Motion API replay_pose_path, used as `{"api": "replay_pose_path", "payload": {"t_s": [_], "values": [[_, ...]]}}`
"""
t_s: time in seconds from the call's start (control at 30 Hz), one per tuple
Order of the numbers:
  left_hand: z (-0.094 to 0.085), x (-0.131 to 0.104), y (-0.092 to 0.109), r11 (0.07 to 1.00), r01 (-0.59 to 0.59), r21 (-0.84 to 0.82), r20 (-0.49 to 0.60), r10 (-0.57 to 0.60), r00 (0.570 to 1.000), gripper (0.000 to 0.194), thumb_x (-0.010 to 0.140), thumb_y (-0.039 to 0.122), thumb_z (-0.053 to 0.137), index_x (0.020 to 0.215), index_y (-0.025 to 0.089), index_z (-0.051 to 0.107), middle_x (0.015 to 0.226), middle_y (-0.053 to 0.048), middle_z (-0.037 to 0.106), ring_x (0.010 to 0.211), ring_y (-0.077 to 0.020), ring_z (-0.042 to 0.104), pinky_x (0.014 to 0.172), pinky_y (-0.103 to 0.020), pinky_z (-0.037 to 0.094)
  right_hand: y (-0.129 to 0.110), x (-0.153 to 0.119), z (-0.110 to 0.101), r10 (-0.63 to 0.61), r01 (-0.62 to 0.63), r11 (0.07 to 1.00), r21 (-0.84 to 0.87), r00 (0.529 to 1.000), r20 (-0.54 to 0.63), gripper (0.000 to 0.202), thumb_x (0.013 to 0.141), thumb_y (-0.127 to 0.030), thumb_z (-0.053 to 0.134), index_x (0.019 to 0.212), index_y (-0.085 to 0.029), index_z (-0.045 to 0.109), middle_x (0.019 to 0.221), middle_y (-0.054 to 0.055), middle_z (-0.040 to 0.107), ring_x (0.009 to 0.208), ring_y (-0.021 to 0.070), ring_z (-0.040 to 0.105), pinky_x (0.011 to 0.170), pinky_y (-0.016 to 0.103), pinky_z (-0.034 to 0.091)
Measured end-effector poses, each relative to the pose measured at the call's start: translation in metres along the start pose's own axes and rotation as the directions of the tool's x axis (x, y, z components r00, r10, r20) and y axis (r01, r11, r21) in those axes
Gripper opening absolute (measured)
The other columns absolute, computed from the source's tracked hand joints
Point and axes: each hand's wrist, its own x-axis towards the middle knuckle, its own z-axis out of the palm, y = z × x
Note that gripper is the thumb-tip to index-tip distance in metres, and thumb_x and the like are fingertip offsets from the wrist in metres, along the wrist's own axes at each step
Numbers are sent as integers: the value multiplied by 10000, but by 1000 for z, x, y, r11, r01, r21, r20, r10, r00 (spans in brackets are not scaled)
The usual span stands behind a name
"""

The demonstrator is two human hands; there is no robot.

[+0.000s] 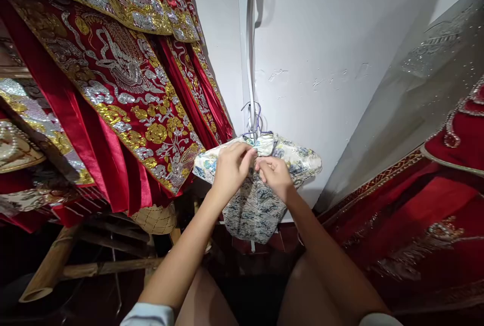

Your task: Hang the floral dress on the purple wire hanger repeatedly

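Garment (255, 210); bhd LH (232, 167) & RH (276, 177)

Small cream patterned-fabric garment (254, 207): blue floral sleeves (307, 160) spread left and right, dark wavy print on body; hanging collar-up, mid-scene.

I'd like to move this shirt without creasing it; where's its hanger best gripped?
Probably by the purple wire just above the collar, coming from the right: the wire shows bare there, while the red costume crowds the left.
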Motion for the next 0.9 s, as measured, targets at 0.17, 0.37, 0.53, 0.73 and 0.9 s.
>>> {"api": "replay_pose_path", "payload": {"t_s": [0.17, 0.37, 0.53, 0.73, 0.9], "values": [[-36, 3, -48, 905, 268, -330, -356, -383, 852, 142, 916, 233, 615, 804, 154, 655, 782, 15, 648, 754, -119, 578, 718, -227, 440, 38, -17, 4, 159, -154, 985, -81, 986, 47, 273, 846, -290, 497, 596, -198, 557, 409, -60, 446, 409, 107, 392, 468, 237, 306], [-37, -23, -123, 353, 441, -825, -113, -868, 483, 285, 951, 171, 528, 668, 168, 493, 540, 53, 485, 524, -82, 507, 616, -216, 481, 44, -48, 8, 175, -196, 977, 87, 963, 203, 275, 839, -272, 499, 574, -205, 531, 395, -61, 450, 390, 97, 369, 474, 240, 289], [11, -83, -129, 139, 464, -875, 34, -938, 345, 250, 893, 167, 596, 665, 174, 494, 521, 42, 517, 516, -96, 564, 654, -246, 535, 59, -78, 12, 248, -272, 931, 244, 961, 124, 359, 902, -401, 538, 604, -201, 546, 389, -63, 417, 376, 89, 323, 466, 249, 257], [47, -139, -116, 30, 490, -871, 145, -938, 316, 182, 720, 228, 780, 742, 135, 626, 697, -12, 671, 653, -117, 647, 738, -261, 528, 72, -124, -5, 361, -395, 872, 288, 918, 166, 399, 908, -441, 537, 587, -203, 540, 389, -54, 399, 374, 96, 299, 475, 277, 236], [49, -136, -94, 108, 539, -836, 183, -870, 459, 407, 576, 423, 880, 752, 154, 630, 824, -29, 696, 858, -165, 671, 857, -285, 499, 73, -137, -25, 474, -498, 860, 108, 860, 189, 349, 870, -377, 506, 565, -209, 536, 366, -51, 418, 379, 104, 295, 486, 278, 237]]}}
